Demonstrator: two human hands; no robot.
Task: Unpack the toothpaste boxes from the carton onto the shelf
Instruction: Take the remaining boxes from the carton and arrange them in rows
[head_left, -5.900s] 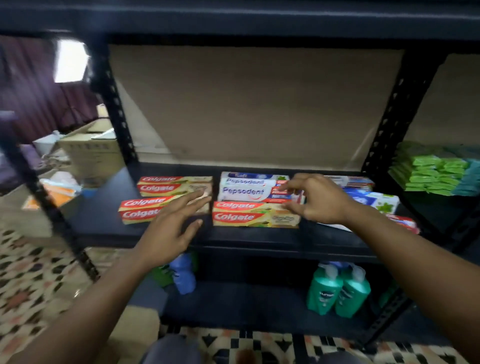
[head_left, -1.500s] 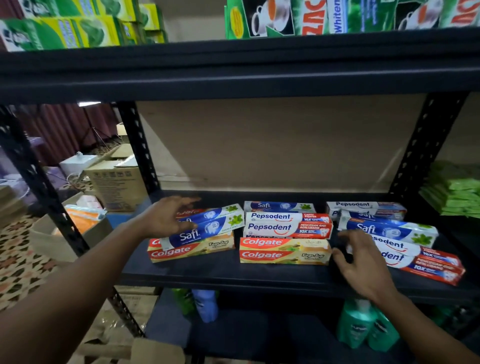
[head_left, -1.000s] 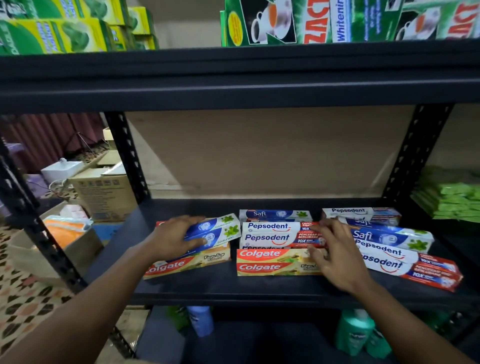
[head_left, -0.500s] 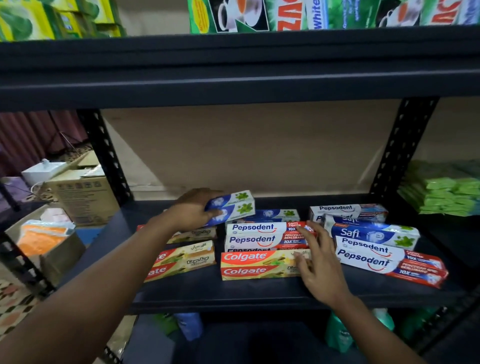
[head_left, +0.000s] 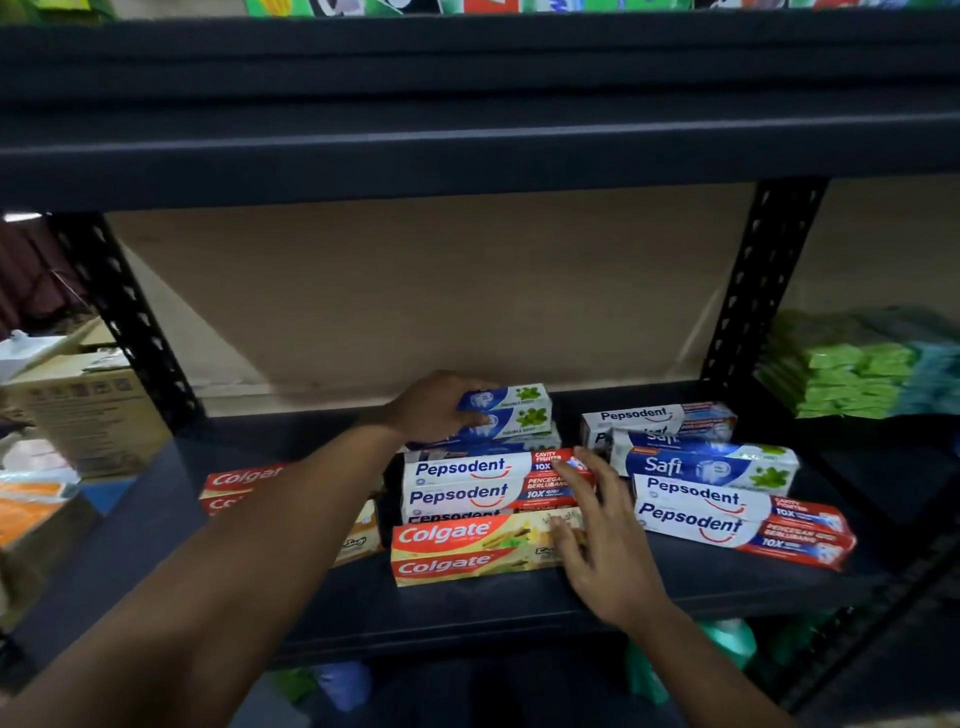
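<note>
- Since half a second ago, the left hand (head_left: 436, 405) has carried the blue toothpaste box (head_left: 511, 410) a little rightward and further back on the shelf (head_left: 519, 608).
- Head view: the left hand grips that box by its left end, fingers curled over it. The box lies level, directly over a second blue box (head_left: 488, 445). Whether the two touch I cannot tell.
- Right hand (head_left: 602, 540) is open, its fingers spread and laid on the right ends of the Pepsodent boxes (head_left: 462, 486) and the Colgate box (head_left: 467, 551).
- Right of the right hand is another pile of boxes (head_left: 717, 514).
- Under the left forearm lie more Colgate boxes (head_left: 244, 480).
- Far left of the left hand stands a carton (head_left: 88, 415).
</note>
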